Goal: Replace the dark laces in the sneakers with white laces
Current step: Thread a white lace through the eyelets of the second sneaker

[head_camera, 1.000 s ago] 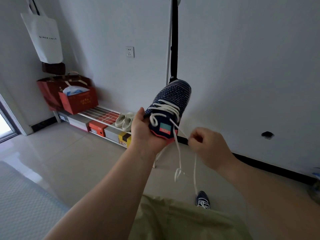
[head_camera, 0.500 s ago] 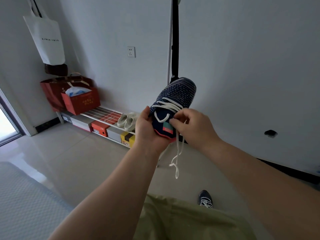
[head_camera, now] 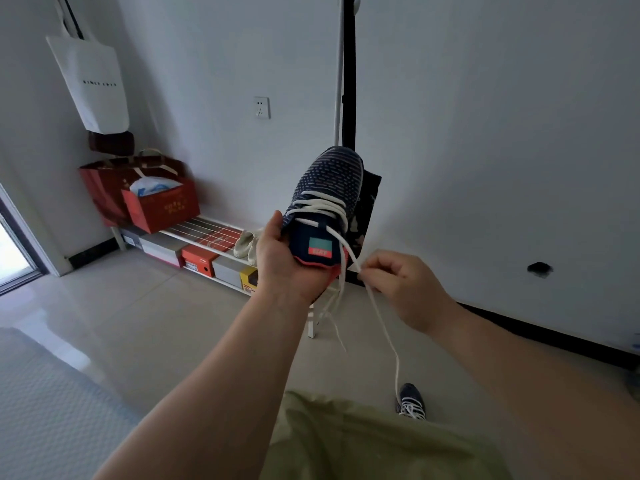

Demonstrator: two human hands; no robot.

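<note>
White lace being pinched by right hand; navy sneaker being gripped underneath by left hand.

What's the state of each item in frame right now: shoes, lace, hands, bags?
held sneaker: raised, toe up, white-laced
white lace: threaded, one end pulled taut
left hand: grips the sneaker's heel
right hand: pinches the lace
floor sneaker: on the floor, white-laced
white tote: hanging on the wall
red bag: open, on the shoe rack
</note>
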